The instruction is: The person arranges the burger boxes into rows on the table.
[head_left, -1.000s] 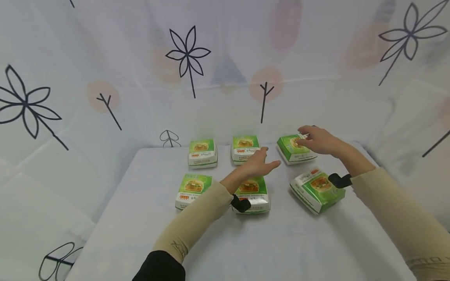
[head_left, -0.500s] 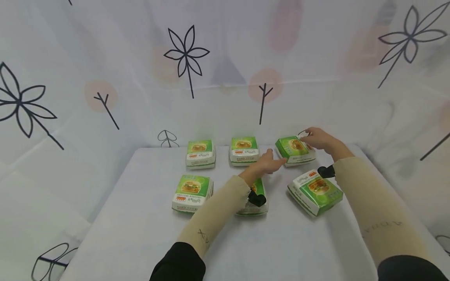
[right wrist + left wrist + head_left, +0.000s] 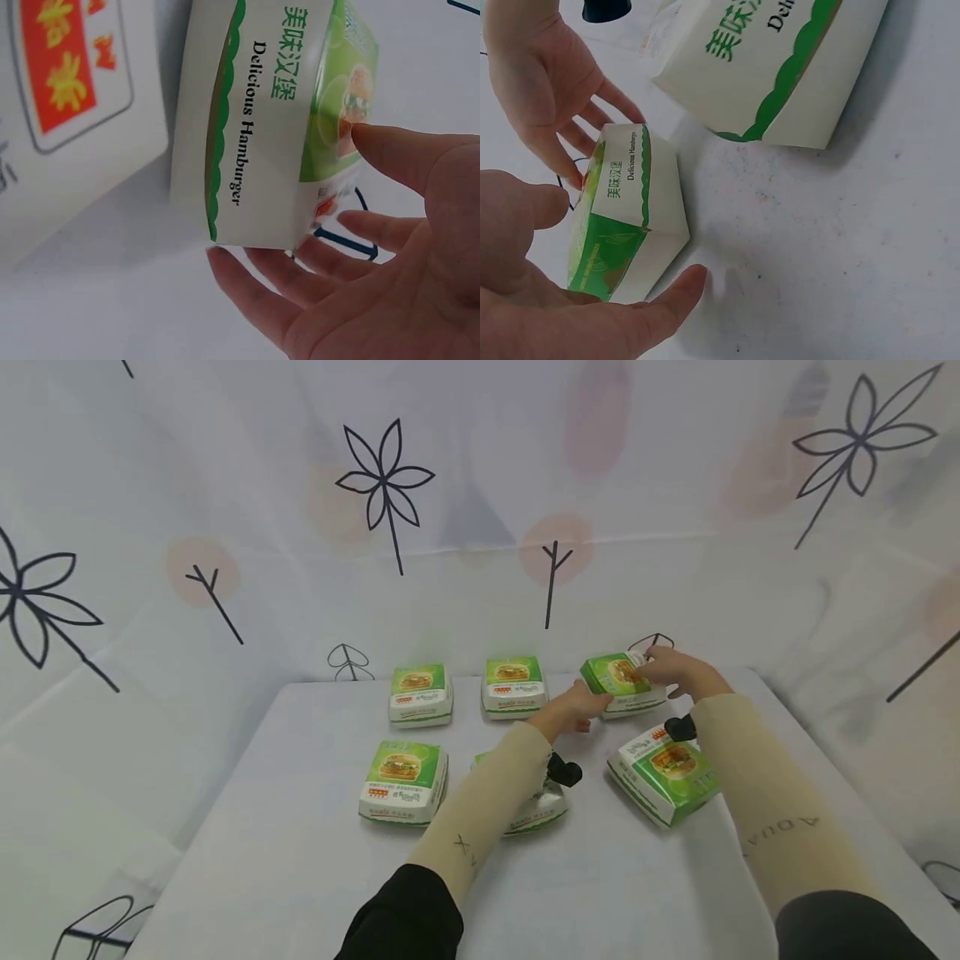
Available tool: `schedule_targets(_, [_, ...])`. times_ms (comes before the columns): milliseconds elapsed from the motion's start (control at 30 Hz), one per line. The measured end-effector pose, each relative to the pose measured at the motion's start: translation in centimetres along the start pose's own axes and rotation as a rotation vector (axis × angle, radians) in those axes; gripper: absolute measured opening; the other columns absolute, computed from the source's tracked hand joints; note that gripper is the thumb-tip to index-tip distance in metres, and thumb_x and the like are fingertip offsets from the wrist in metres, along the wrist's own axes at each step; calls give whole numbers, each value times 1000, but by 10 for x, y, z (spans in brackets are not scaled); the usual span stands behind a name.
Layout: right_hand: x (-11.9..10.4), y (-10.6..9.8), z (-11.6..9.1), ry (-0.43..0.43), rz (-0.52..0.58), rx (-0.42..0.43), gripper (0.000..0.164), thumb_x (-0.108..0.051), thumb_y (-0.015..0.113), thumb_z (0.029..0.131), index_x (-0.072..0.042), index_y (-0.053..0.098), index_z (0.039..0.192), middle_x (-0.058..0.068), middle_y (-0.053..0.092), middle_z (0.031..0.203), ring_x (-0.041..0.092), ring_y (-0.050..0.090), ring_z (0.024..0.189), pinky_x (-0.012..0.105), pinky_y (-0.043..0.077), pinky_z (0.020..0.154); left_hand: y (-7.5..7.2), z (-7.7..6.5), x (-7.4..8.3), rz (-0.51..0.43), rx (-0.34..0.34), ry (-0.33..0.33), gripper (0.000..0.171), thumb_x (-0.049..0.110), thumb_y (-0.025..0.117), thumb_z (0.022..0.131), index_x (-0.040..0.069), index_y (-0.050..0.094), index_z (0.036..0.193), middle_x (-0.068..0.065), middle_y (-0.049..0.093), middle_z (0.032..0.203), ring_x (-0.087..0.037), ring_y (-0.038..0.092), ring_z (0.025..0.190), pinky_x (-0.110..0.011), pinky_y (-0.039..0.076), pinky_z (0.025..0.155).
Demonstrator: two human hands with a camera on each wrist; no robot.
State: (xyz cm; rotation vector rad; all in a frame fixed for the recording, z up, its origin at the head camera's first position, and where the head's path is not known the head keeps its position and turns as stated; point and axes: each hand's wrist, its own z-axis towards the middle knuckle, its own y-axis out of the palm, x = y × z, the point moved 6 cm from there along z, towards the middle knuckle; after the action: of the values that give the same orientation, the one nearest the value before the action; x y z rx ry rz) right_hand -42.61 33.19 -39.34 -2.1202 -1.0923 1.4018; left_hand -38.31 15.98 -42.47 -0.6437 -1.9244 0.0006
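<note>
A green-and-white hamburger box (image 3: 617, 672) with a burger picture on its lid lies at the back right of the table, turned at an angle. My left hand (image 3: 573, 706) is at its left end, thumb and fingers spread around the corner, as the left wrist view shows on the box (image 3: 626, 180). From the right, my right hand (image 3: 678, 672) reaches to the opposite end. In the right wrist view the right thumb lies over the lid of the box (image 3: 255, 135), and the loosely bent fingertips are right at its end face.
Similar boxes stand nearby: a slanted box (image 3: 666, 770) in front, a back middle box (image 3: 513, 683), a back left box (image 3: 420, 693) and a front left box (image 3: 402, 781). A front middle box (image 3: 538, 814) is partly hidden by my left sleeve. Patterned cloth (image 3: 465, 593) hangs behind the table.
My left hand has moved right, up to the left end of the back right box. My right hand has come lower at its right end. The camera has shifted slightly.
</note>
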Motion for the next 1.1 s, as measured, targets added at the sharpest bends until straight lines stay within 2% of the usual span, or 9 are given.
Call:
schedule_targets(133, [-1,2,-2,31,4,-7,78,-32,46,97,9,0,145,35,11,145,52,28,126,55,45,90,0,4,3,-66,2,2,73,33,54,96,16,10,151,-13,45,130,-33,52,112,-42,47,92])
schedule_targets(333, [-8,10,-9,101,-42,-47,64,-35,44,98,13,25,137,34,36,131,42,55,108,46,50,86,-1,7,9,-137,51,26,53,16,50,97,11,26,144,-13,48,105,-33,52,109,-47,47,91])
schedule_targets(400, [-10,11,-13,134,-25,-53,65,-35,45,98,12,24,138,33,35,134,38,58,105,46,49,88,-3,9,10,-125,73,32,51,13,48,97,10,27,144,-13,49,104,-33,53,107,-47,48,90])
schedule_targets(567, [-7,11,-18,166,-13,-73,79,-40,45,97,12,8,143,36,22,141,39,58,107,45,50,88,-3,12,10,-92,80,28,58,13,46,97,11,20,148,-16,48,113,-31,53,106,-44,49,89])
schedule_targets(733, [-3,5,-18,90,-44,-42,81,-38,41,98,10,-6,144,38,13,143,50,41,120,49,48,90,2,13,2,-73,97,-25,62,19,48,97,9,16,149,-14,49,113,-27,55,102,-39,50,87])
schedule_targets(833, [-1,4,-16,23,-66,-32,77,-31,40,98,7,-7,145,37,10,145,52,32,125,53,43,94,7,15,1,-66,91,-39,64,22,49,97,10,14,150,-13,50,114,-29,58,100,-39,51,86])
schedule_targets(900, [0,6,-15,-5,-90,-32,72,-28,41,98,9,1,145,36,16,143,51,34,124,53,43,94,9,18,2,-46,92,-33,63,21,48,98,10,15,149,-14,49,117,-30,61,96,-39,52,84])
schedule_targets(1000, [2,8,-14,-1,-119,-15,67,-28,45,97,14,16,140,35,31,133,48,43,117,51,46,91,7,24,5,-20,114,-18,58,20,47,98,10,19,148,-14,48,120,-29,63,91,-38,53,81])
schedule_targets(1100, [0,8,-17,8,-126,17,66,-29,48,95,19,24,132,34,40,123,45,49,109,49,48,88,2,30,8,-1,145,-5,55,21,45,99,9,22,147,-14,47,122,-27,62,90,-37,54,78])
